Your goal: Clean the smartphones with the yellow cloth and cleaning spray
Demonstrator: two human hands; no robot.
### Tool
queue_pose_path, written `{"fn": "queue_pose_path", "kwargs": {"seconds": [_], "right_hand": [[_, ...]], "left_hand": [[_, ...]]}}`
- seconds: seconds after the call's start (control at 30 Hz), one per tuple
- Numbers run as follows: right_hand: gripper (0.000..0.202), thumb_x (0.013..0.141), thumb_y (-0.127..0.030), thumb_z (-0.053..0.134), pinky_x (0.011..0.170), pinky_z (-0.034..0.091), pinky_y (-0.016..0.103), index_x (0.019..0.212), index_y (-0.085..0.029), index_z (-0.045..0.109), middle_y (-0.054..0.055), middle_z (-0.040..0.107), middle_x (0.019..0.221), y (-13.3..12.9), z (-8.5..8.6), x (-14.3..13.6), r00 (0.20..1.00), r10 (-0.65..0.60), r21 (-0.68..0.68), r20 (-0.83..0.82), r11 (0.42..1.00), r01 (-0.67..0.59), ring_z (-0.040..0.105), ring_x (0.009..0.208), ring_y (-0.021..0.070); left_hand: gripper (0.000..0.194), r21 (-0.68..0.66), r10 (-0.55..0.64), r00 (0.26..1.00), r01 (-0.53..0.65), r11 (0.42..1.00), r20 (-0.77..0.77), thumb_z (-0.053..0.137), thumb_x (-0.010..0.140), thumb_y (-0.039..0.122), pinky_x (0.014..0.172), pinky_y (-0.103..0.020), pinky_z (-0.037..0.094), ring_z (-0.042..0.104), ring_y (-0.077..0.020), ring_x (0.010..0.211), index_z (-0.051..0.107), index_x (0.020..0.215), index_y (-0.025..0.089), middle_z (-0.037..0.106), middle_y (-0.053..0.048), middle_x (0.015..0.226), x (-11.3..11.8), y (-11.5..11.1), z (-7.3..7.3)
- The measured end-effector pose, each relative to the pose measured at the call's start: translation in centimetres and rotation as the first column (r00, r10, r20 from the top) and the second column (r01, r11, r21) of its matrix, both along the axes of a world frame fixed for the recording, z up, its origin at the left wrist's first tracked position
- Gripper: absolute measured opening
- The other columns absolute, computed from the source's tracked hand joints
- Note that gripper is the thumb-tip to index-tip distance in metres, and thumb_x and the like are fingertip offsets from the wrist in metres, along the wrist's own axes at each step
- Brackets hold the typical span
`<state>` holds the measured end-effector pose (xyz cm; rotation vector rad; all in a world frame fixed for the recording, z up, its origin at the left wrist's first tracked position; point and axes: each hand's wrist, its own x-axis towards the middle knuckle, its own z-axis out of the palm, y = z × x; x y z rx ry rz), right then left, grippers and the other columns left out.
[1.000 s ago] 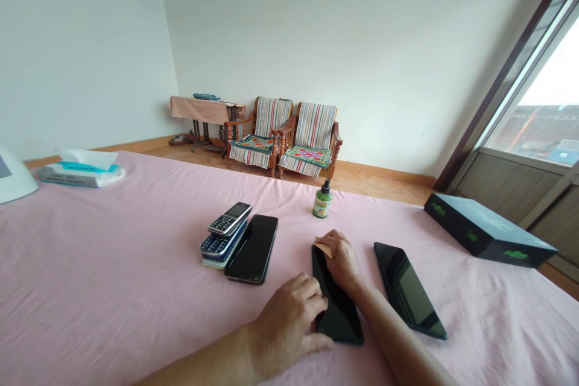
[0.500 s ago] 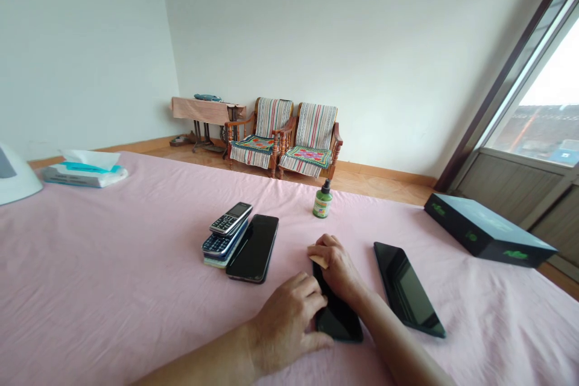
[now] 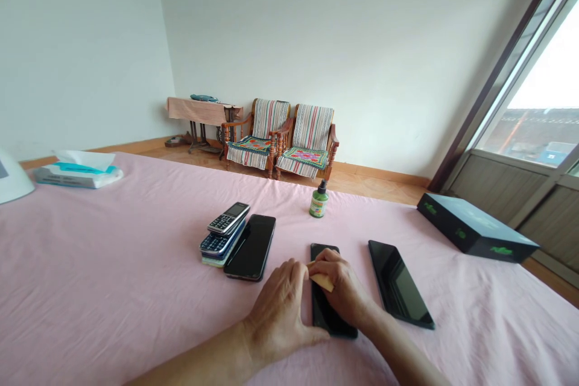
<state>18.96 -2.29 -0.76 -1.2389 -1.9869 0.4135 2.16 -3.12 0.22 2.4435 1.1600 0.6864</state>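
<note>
A black smartphone (image 3: pixel 332 317) lies flat on the pink cloth, screen up. My right hand (image 3: pixel 341 282) is closed on a folded pale yellow cloth (image 3: pixel 322 281) and presses it against the screen's upper half. Along the phone's left side, my left hand (image 3: pixel 281 307) braces it, the thumb at the lower left corner and the fingers by the upper left edge; the fingertips are partly hidden. To the left lies another black smartphone (image 3: pixel 251 247), beside a stack of phones topped by a keypad phone (image 3: pixel 230 218). A black tablet-like device (image 3: pixel 401 283) rests to the right.
A green spray bottle (image 3: pixel 319 201) stands beyond my hands. A black box (image 3: pixel 477 228) sits at the right, and a tissue pack (image 3: pixel 79 172) at the far left near a white rounded object (image 3: pixel 13 178). Two wooden armchairs (image 3: pixel 307 139) are past the table's far edge.
My right hand has slid the cloth down the screen towards me, uncovering the phone's top end. My left hand's fingers have shifted from over the screen to its left edge.
</note>
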Motion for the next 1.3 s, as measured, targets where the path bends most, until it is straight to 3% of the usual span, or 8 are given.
{"fn": "queue_pose_path", "kwargs": {"seconds": [0.13, 0.23, 0.33, 0.5, 0.87, 1.03, 1.2, 1.3], "right_hand": [[0.029, 0.072, 0.0, 0.055, 0.066, 0.044, 0.023, 0.075, -0.023, 0.074, 0.002, 0.061, 0.078, 0.0, 0.3, 0.9, 0.999, 0.002, -0.067, -0.052, 0.998, -0.006, 0.059, 0.071, 0.0137], [0.022, 0.077, -0.007, 0.055, 0.066, 0.045, 0.025, 0.078, -0.02, 0.074, 0.003, 0.062, 0.078, 1.0, -0.1, 2.1, 0.969, -0.224, -0.002, -0.105, 0.974, 0.225, 0.06, 0.071, 0.0155], [0.022, 0.078, -0.009, 0.054, 0.068, 0.044, 0.028, 0.08, -0.019, 0.074, 0.005, 0.062, 0.078, 2.0, -0.8, 3.0, 0.925, -0.377, 0.087, -0.052, 0.921, 0.38, 0.06, 0.073, 0.0179], [0.025, 0.074, -0.004, 0.052, 0.062, 0.042, 0.025, 0.067, -0.019, 0.07, 0.004, 0.06, 0.072, 1.5, -1.0, 2.5, 0.962, -0.249, 0.094, 0.108, 0.966, 0.24, 0.058, 0.07, 0.0166], [0.031, 0.075, -0.002, 0.05, 0.07, 0.047, 0.03, 0.082, -0.02, 0.074, 0.007, 0.064, 0.079, 3.0, -1.6, 2.5, 0.97, -0.243, 0.163, 0.018, 0.958, 0.237, 0.059, 0.077, 0.0196], [0.025, 0.072, -0.004, 0.053, 0.064, 0.047, 0.025, 0.071, -0.02, 0.072, 0.003, 0.064, 0.073, 1.5, -0.7, 2.4, 0.987, -0.162, 0.051, -0.009, 0.985, 0.162, 0.061, 0.07, 0.0158], [0.022, 0.079, -0.013, 0.053, 0.068, 0.049, 0.028, 0.081, -0.019, 0.074, 0.006, 0.067, 0.081, 2.8, -0.6, 3.3, 0.938, -0.331, 0.136, -0.107, 0.929, 0.343, 0.064, 0.074, 0.0177], [0.027, 0.078, -0.009, 0.05, 0.072, 0.049, 0.031, 0.082, -0.019, 0.075, 0.008, 0.069, 0.084, 4.0, -1.4, 3.4, 0.937, -0.339, 0.159, -0.083, 0.924, 0.348, 0.063, 0.078, 0.0202]], "left_hand": [[0.073, -0.036, -0.012, 0.997, 0.014, 0.999, 0.072, 0.088, 0.045, 0.035, 0.083, -0.041, 0.045, 0.053, -0.0267, 0.093, 0.045, 0.101, 0.021, 0.054, -0.004, 0.1, -0.1, 0.2, -0.1], [0.082, -0.032, -0.039, 0.999, 0.04, 0.999, 0.034, 0.088, 0.047, 0.035, 0.09, -0.045, 0.041, 0.05, -0.0298, 0.101, 0.045, 0.115, 0.018, 0.054, -0.008, 0.11, -0.2, 0.3, 0.0], [0.072, -0.012, -0.094, 0.995, 0.094, 0.996, -0.029, 0.086, 0.053, 0.039, 0.093, -0.046, 0.038, 0.048, -0.0304, 0.103, 0.052, 0.113, 0.019, 0.055, -0.008, 0.111, -0.1, 0.4, 0.2], [0.058, 0.019, -0.117, 0.992, 0.118, 0.993, -0.045, 0.083, 0.056, 0.046, 0.09, -0.043, 0.039, 0.048, -0.0276, 0.098, 0.06, 0.102, 0.019, 0.058, -0.005, 0.102, -0.2, 0.5, 0.0], [0.06, 0.041, -0.128, 0.99, 0.13, 0.991, -0.056, 0.084, 0.058, 0.045, 0.091, -0.042, 0.039, 0.049, -0.0277, 0.099, 0.061, 0.107, 0.018, 0.06, -0.005, 0.102, -0.2, 0.7, 0.0], [0.057, 0.04, -0.125, 0.991, 0.127, 0.991, -0.058, 0.084, 0.058, 0.044, 0.089, -0.041, 0.04, 0.05, -0.0271, 0.097, 0.062, 0.103, 0.018, 0.06, -0.005, 0.101, -0.2, 0.7, 0.2], [0.06, 0.039, -0.124, 0.99, 0.126, 0.991, -0.062, 0.084, 0.058, 0.046, 0.088, -0.041, 0.04, 0.05, -0.0275, 0.097, 0.062, 0.106, 0.018, 0.06, -0.006, 0.102, -0.2, 0.7, 0.0], [0.059, 0.039, -0.125, 0.991, 0.127, 0.991, -0.055, 0.084, 0.058, 0.045, 0.088, -0.04, 0.04, 0.049, -0.0271, 0.097, 0.062, 0.106, 0.018, 0.06, -0.005, 0.102, -0.2, 0.7, -0.1]]}}
